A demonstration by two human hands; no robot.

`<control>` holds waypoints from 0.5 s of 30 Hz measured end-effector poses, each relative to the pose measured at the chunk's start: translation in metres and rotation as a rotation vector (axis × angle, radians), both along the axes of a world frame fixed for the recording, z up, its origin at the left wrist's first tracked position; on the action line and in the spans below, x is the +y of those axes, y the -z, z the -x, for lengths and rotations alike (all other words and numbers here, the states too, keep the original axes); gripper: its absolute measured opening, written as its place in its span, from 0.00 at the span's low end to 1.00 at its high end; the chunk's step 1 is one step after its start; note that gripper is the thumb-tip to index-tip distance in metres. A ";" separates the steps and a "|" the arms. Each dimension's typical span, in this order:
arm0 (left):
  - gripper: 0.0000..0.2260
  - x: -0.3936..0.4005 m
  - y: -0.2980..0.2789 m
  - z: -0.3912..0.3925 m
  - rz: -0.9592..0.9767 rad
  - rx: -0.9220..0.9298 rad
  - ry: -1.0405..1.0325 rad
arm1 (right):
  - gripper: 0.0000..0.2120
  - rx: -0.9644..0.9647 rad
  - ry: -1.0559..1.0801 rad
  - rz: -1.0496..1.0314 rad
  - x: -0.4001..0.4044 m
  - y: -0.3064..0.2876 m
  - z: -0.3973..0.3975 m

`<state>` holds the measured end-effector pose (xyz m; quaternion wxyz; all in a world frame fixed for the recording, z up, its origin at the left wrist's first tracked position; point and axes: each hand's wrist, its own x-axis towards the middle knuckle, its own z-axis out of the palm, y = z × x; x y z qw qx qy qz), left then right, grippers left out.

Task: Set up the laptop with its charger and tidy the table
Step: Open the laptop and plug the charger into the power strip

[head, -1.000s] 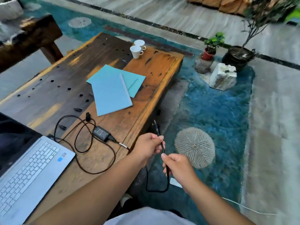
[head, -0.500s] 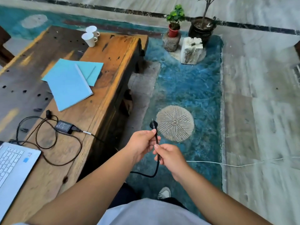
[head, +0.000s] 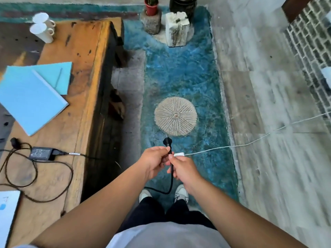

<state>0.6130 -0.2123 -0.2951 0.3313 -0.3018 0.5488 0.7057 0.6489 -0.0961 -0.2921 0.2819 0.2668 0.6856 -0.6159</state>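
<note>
Both hands hold the charger's black mains cable over the blue rug, its plug (head: 167, 141) pointing up and away. My left hand (head: 154, 162) pinches the cable just under the plug; my right hand (head: 182, 168) grips it slightly lower. The cable loops down past my shoes and runs back to the black charger brick (head: 41, 153) on the wooden table (head: 78, 83). A thinner black cord (head: 35, 178) coils on the table beside the brick. Only a corner of the silver laptop (head: 7, 208) shows at the lower left.
Two blue notebooks (head: 30, 97) lie on the table; two white cups (head: 42, 26) stand at its far end. A white extension socket (head: 179, 154) with a white cord (head: 259, 139) lies on the rug by my right hand. Potted plants and stone blocks stand beyond.
My view has swung right and down, away from the table toward the floor. Both hands keep their hold on the cable, and the white socket has come into view beside them.
</note>
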 end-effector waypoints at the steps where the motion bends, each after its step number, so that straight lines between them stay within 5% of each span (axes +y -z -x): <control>1: 0.08 -0.003 0.008 -0.001 -0.023 -0.026 -0.010 | 0.16 -0.016 0.000 -0.007 -0.002 0.004 0.000; 9: 0.10 -0.022 0.113 0.005 0.036 -0.152 -0.057 | 0.12 -0.164 0.017 -0.065 -0.026 0.093 0.008; 15: 0.09 -0.006 0.265 0.020 -0.013 -0.242 -0.114 | 0.10 -0.268 0.031 -0.052 -0.008 0.237 0.038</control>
